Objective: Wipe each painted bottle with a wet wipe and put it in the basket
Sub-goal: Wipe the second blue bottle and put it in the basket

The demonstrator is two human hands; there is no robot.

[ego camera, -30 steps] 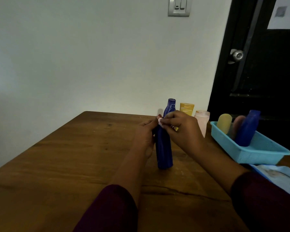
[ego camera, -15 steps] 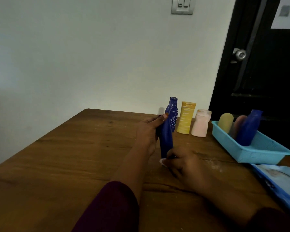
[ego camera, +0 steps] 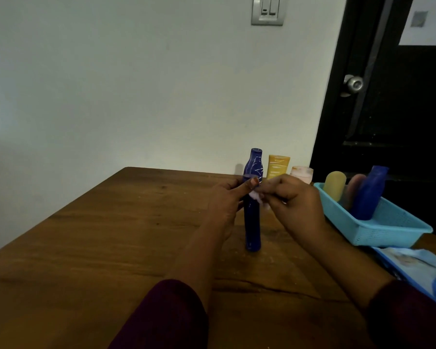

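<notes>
Fingers (ego camera: 252,183) of both hands around slim glossy blue bottle (ego camera: 252,222), crumpled wipe (ego camera: 255,196) between.

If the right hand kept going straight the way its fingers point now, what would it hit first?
The right hand points left, its fingers pinching the wet wipe against the blue bottle. It would press into that bottle first, then likely the left hand.

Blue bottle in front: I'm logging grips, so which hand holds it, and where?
The left hand grips the upright blue bottle near its top; the right hand pinches a wet wipe against it.
</notes>
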